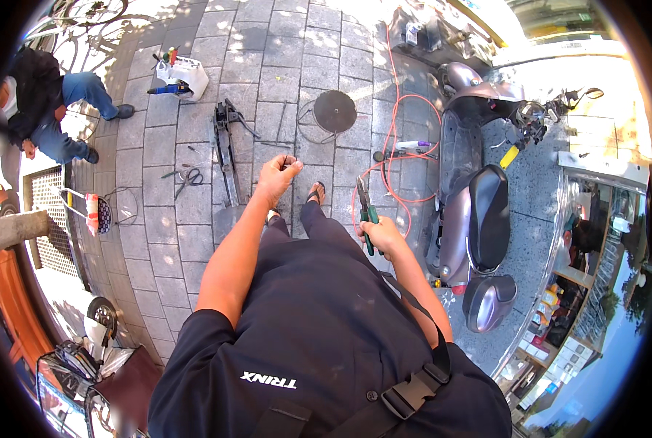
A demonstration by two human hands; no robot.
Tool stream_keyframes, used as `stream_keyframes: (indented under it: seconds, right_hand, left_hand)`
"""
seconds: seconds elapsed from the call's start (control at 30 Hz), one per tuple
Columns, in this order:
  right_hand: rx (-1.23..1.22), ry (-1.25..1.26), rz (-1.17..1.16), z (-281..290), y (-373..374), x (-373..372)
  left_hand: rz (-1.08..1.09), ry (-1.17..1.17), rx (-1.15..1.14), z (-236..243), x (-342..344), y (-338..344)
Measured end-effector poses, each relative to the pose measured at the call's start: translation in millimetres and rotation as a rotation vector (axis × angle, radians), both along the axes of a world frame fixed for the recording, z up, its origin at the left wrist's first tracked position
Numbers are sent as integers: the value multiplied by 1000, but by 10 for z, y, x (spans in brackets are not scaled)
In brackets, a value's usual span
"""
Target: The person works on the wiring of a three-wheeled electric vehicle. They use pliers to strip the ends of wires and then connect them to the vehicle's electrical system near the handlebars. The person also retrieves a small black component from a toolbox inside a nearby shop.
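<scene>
My left hand [281, 174] is raised over the paving, thumb and fingers pinched together; whatever is between them is too small or dark to name. My right hand [381, 237] grips a pair of green-handled cutters [363, 191], jaws pointing forward. On the paving beyond my left hand lies a long black metal assembly [227, 153] with levers at its far end. Scissors [189, 180] and small tools lie left of it. A round dark cover [335, 111] is in the paving ahead. A red hose [390, 146] loops near my right hand, beside a small tool with a purple part [413, 146].
A parked scooter [454, 219] stands close on my right, shopfronts beyond it. A seated person [70, 102] is at the left. A white jug [189, 77] stands ahead-left. A metal grate [48, 219], bicycle parts and a bench-like wooden beam [12, 235] line the left side.
</scene>
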State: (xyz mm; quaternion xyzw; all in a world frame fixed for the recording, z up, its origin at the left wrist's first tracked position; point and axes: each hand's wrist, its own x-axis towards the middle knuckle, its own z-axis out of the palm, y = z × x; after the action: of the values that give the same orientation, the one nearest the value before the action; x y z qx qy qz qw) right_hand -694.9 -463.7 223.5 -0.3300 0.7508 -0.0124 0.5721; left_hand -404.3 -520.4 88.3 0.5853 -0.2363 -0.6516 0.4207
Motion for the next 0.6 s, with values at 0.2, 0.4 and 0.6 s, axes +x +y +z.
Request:
stream_keyframes:
  seconds: [0.2,0.4,0.6]
  right_hand:
    - [-10,-28,-189,-163,524,-274]
    - [56,-49,-281,-164,646,-332]
    - [59,-78,-271,-264,611,-539]
  left_hand:
    - [46,159,-50,-124,-13,-72]
    - [321,396,-43,-190,277,-319]
    - [450,315,59,-418,757,-3]
